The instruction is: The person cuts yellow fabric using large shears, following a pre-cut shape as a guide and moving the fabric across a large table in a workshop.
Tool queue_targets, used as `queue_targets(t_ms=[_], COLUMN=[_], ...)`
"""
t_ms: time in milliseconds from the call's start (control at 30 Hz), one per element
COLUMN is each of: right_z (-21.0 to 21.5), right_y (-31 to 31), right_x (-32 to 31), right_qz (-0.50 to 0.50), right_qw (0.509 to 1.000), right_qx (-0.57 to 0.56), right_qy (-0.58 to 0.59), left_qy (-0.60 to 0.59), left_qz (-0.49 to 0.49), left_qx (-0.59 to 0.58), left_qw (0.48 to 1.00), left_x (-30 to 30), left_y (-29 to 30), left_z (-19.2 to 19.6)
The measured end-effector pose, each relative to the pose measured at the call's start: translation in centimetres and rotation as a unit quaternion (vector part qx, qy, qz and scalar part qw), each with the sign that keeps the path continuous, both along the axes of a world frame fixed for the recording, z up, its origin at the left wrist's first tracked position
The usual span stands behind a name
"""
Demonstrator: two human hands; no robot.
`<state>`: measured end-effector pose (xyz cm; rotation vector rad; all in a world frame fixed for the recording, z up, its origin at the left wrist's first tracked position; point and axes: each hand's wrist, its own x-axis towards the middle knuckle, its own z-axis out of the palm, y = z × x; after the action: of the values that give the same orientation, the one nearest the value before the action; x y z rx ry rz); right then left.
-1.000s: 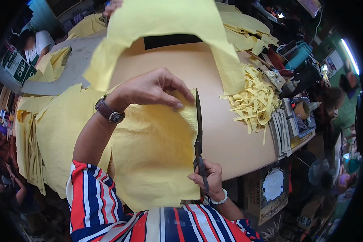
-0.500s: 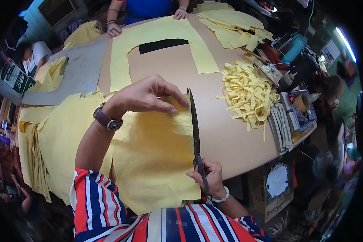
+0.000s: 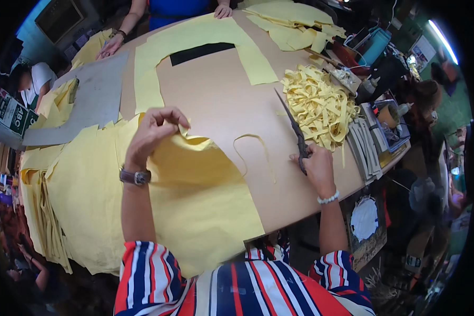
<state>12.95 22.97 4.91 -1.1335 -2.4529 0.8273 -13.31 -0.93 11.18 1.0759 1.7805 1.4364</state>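
stack of yellow sheets at far left of brown bench. left hand, w/ wristwatch, pinches top edge of big yellow sheet, grip closed on it. thin cut strip curls on bench just right of sheet. right hand grips scissors, blades closed, pointing away. pile of yellow strips beyond.

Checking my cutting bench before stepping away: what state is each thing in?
Scissors: shut, gripped by right hand, tip on table.
Yellow sheet: curved cut edge lifted by left hand.
Cut strip: loose, curled on table.
Strip pile: heaped.
Grey sheet: flat.
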Motion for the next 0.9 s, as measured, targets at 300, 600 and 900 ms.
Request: queue_targets(t_ms=[300, 600, 900], right_z=[0.1, -3.9, 3.6], right_y=[1.4, -2.7, 12.4], right_x=[-4.2, -10.4, -6.3], right_qz=[0.119, 0.274, 0.091], right_qw=[0.972, 0.943, 0.972], right_qx=[0.158, 0.189, 0.199], right_qy=[-0.130, 0.010, 0.084], left_qy=[0.474, 0.518, 0.441], left_qz=[0.304, 0.088, 0.134], left_qx=[0.105, 0.105, -0.037], left_qw=[0.820, 0.844, 0.887], left_x=[7.1, 14.8, 13.5], left_y=[2.6, 1.7, 1.3], left_z=[-6.9, -10.4, -10.2])
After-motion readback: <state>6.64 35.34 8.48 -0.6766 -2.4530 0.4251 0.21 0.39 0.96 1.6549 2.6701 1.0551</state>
